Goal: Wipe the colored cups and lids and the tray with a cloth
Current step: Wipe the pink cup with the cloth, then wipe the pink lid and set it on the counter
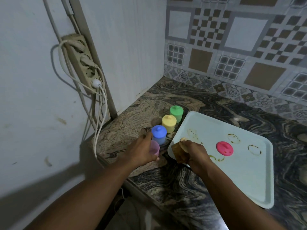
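Pink cup [154,148] clasped by left hand [141,151], cloth [178,152] bunched in right hand [196,154], apparently touching tray [232,173]

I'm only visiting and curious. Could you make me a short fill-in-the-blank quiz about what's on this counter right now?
1. The left hand holds the one cup that has no ____.
2. The pink lid lies on the ____, among brown ring stains.
3. Exactly ____ cups stand with lids on: the blue cup, the yellow cup and the green cup.
4. The right hand grips a brown ____.

Missing words: lid; tray; three; cloth.
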Demonstrator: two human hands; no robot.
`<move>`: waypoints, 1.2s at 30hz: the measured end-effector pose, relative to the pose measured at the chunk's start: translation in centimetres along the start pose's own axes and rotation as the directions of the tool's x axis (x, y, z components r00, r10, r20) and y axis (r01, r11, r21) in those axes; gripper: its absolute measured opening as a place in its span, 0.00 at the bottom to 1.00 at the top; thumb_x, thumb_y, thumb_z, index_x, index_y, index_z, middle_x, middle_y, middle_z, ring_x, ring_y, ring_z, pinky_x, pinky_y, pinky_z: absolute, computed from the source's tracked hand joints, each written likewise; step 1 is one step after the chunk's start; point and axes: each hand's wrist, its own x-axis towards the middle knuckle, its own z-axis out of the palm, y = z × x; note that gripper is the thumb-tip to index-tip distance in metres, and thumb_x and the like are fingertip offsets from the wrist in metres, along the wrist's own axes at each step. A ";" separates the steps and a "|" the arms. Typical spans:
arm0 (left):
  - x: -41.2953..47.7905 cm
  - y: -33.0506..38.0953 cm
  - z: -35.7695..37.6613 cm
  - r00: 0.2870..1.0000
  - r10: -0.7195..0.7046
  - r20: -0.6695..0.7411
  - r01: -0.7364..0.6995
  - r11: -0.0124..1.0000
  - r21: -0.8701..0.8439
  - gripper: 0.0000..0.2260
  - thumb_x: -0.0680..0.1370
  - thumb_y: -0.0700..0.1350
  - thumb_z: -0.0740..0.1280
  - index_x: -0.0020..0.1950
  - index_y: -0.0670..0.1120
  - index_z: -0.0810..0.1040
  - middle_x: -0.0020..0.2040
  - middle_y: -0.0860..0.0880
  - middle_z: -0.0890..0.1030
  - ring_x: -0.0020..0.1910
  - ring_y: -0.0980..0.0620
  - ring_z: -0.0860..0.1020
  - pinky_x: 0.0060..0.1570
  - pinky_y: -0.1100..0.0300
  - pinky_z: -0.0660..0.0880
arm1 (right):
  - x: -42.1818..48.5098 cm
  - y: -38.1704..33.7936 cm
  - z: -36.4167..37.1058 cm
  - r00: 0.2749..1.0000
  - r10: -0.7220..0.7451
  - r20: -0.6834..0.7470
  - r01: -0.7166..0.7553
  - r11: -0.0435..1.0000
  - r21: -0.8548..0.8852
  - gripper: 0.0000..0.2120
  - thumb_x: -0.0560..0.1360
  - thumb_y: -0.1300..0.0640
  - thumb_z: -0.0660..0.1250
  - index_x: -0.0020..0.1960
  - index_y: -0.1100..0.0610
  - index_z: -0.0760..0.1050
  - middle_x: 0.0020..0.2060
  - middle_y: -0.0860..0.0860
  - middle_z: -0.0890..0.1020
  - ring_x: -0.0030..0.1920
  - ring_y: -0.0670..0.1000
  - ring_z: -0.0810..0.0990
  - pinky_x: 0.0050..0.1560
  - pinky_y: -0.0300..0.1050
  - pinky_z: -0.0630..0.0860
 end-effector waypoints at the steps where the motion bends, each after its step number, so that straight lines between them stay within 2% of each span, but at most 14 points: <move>1: 0.0 0.0 0.2 1.000 -0.002 -0.012 0.002 1.000 0.002 0.48 0.64 0.62 0.78 0.76 0.51 0.57 0.68 0.44 0.72 0.62 0.41 0.75 0.53 0.46 0.77 | 0.1 0.1 -0.1 1.000 0.006 0.000 -0.006 1.000 0.014 0.06 0.80 0.60 0.63 0.50 0.63 0.76 0.41 0.60 0.78 0.42 0.59 0.78 0.49 0.60 0.78; 3: 0.0 0.1 0.2 0.998 0.009 -0.055 -0.005 0.998 0.064 0.47 0.63 0.69 0.75 0.73 0.50 0.59 0.67 0.45 0.69 0.61 0.41 0.74 0.52 0.47 0.77 | 0.4 0.0 -0.3 0.999 0.035 -0.006 -0.034 0.994 0.108 0.11 0.81 0.58 0.61 0.53 0.66 0.76 0.41 0.61 0.79 0.40 0.61 0.79 0.41 0.56 0.77; 6: 0.3 0.8 -0.6 0.973 0.109 -0.203 -0.063 0.973 0.221 0.41 0.65 0.76 0.65 0.67 0.49 0.66 0.61 0.47 0.67 0.56 0.43 0.73 0.47 0.49 0.77 | 0.6 -0.5 -1.5 0.994 0.108 0.029 -0.112 0.937 0.331 0.14 0.82 0.51 0.62 0.56 0.61 0.78 0.48 0.60 0.85 0.48 0.60 0.83 0.45 0.53 0.80; 10: 2.6 4.4 -1.6 0.895 0.318 -0.312 -0.270 0.944 0.188 0.25 0.72 0.67 0.64 0.57 0.49 0.70 0.55 0.48 0.69 0.51 0.45 0.72 0.41 0.52 0.73 | 0.9 -1.8 -5.4 0.995 0.095 0.036 -0.100 0.872 0.480 0.21 0.83 0.43 0.57 0.49 0.57 0.80 0.41 0.57 0.87 0.45 0.58 0.84 0.44 0.51 0.78; 12: 4.3 7.3 -1.5 0.884 0.396 -0.250 -0.372 0.918 0.138 0.18 0.76 0.59 0.66 0.59 0.50 0.71 0.56 0.50 0.70 0.54 0.46 0.73 0.44 0.52 0.73 | 1.0 -2.7 -8.0 0.995 0.091 -0.050 -0.049 0.836 0.547 0.21 0.83 0.41 0.56 0.50 0.55 0.80 0.43 0.56 0.87 0.46 0.57 0.84 0.44 0.52 0.78; 15: 6.7 11.6 -0.1 0.869 0.490 -0.071 -0.482 0.870 0.099 0.16 0.79 0.52 0.65 0.66 0.50 0.73 0.60 0.50 0.73 0.61 0.47 0.71 0.55 0.48 0.73 | 1.4 -3.7 -12.4 0.975 0.097 -0.201 0.042 0.806 0.590 0.22 0.83 0.42 0.57 0.65 0.56 0.76 0.58 0.57 0.83 0.58 0.59 0.81 0.52 0.55 0.78; 17: 8.3 14.4 1.2 0.857 0.515 0.030 -0.514 0.848 0.132 0.16 0.80 0.51 0.64 0.68 0.51 0.73 0.63 0.51 0.74 0.64 0.48 0.69 0.54 0.51 0.73 | 1.4 -3.7 -15.3 0.955 0.075 -0.285 0.110 0.806 0.582 0.22 0.83 0.43 0.57 0.67 0.56 0.75 0.62 0.57 0.81 0.61 0.59 0.80 0.57 0.56 0.77; 20: 10.1 17.8 3.2 0.837 0.528 0.145 -0.546 0.824 0.150 0.18 0.81 0.49 0.64 0.71 0.51 0.73 0.66 0.50 0.74 0.68 0.47 0.68 0.59 0.49 0.73 | 1.0 -2.6 -18.6 0.929 0.066 -0.363 0.156 0.823 0.547 0.18 0.83 0.45 0.59 0.61 0.56 0.78 0.56 0.58 0.84 0.52 0.58 0.83 0.47 0.55 0.79; 22: 11.2 20.0 4.7 0.815 0.538 0.216 -0.574 0.802 0.166 0.18 0.81 0.47 0.64 0.72 0.52 0.72 0.67 0.49 0.74 0.68 0.46 0.68 0.62 0.47 0.73 | 1.0 -1.4 -20.7 0.911 0.091 -0.401 0.155 0.827 0.541 0.18 0.82 0.47 0.60 0.62 0.58 0.78 0.55 0.60 0.84 0.54 0.61 0.83 0.45 0.55 0.78; 26: 12.3 21.6 6.4 0.787 0.551 0.277 -0.606 0.774 0.182 0.19 0.80 0.42 0.64 0.71 0.54 0.74 0.62 0.49 0.76 0.63 0.46 0.71 0.57 0.48 0.73 | 1.2 0.7 -21.9 0.883 0.138 -0.448 0.112 0.865 0.488 0.13 0.81 0.49 0.64 0.53 0.58 0.80 0.47 0.59 0.84 0.45 0.58 0.83 0.45 0.57 0.79; 28: 12.8 22.3 7.0 0.772 0.556 0.308 -0.622 0.760 0.189 0.18 0.81 0.45 0.65 0.70 0.54 0.75 0.62 0.50 0.77 0.63 0.46 0.71 0.59 0.48 0.73 | 1.7 1.4 -22.2 0.869 0.165 -0.466 0.083 0.881 0.466 0.13 0.80 0.48 0.65 0.50 0.57 0.80 0.47 0.59 0.85 0.47 0.59 0.83 0.52 0.61 0.80; 30: 13.2 23.0 7.3 0.761 0.568 0.312 -0.638 0.742 0.206 0.15 0.81 0.48 0.65 0.68 0.54 0.78 0.62 0.49 0.78 0.62 0.46 0.73 0.59 0.49 0.74 | 2.4 1.8 -22.5 0.868 0.166 -0.467 0.067 0.894 0.442 0.14 0.79 0.48 0.65 0.51 0.58 0.81 0.48 0.61 0.85 0.48 0.61 0.83 0.50 0.60 0.80; 33: 13.7 23.5 7.5 0.767 0.568 0.297 -0.633 0.745 0.211 0.13 0.79 0.48 0.67 0.63 0.52 0.82 0.59 0.48 0.81 0.57 0.46 0.78 0.55 0.50 0.77 | 3.5 2.1 -22.2 0.895 0.066 -0.441 0.102 0.933 0.346 0.15 0.79 0.51 0.64 0.52 0.62 0.83 0.49 0.66 0.85 0.47 0.63 0.83 0.45 0.57 0.78; 36: 13.8 23.2 7.7 0.777 0.546 0.314 -0.613 0.769 0.178 0.10 0.79 0.48 0.67 0.57 0.49 0.84 0.51 0.47 0.83 0.50 0.45 0.80 0.50 0.50 0.79 | 4.1 2.7 -21.5 0.867 -0.155 -0.474 0.244 0.961 0.132 0.11 0.80 0.54 0.65 0.50 0.58 0.84 0.48 0.61 0.86 0.47 0.60 0.82 0.51 0.60 0.79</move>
